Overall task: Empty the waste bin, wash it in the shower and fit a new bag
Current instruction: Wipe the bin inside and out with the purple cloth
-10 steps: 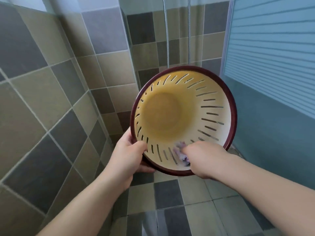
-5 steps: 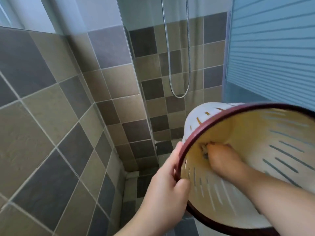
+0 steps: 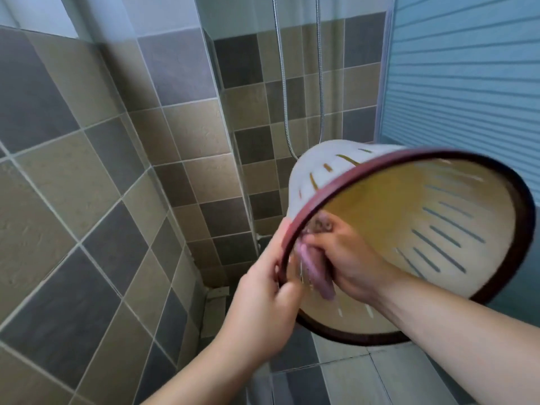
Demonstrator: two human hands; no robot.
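Observation:
A cream plastic waste bin [image 3: 455, 217] with slotted walls and a dark red rim hangs in the air on its side, its mouth turned toward me and to the right. My left hand [image 3: 263, 290] grips the rim at its left edge, thumb over the lip. Inside the mouth, my right hand [image 3: 350, 261] holds a purple cloth [image 3: 317, 273] against the inner wall close to the rim. The bin's inside looks yellowish and holds nothing else.
Brown and grey wall tiles [image 3: 96, 200] close in on the left and behind. A metal shower hose [image 3: 285, 92] hangs down the back wall. A blue slatted panel [image 3: 467, 68] stands to the right. Tiled floor [image 3: 344, 378] lies below.
The bin has swung from facing me straight on to lying tilted on its side further right. My right hand with the cloth has slid from deep in the bin out toward the rim.

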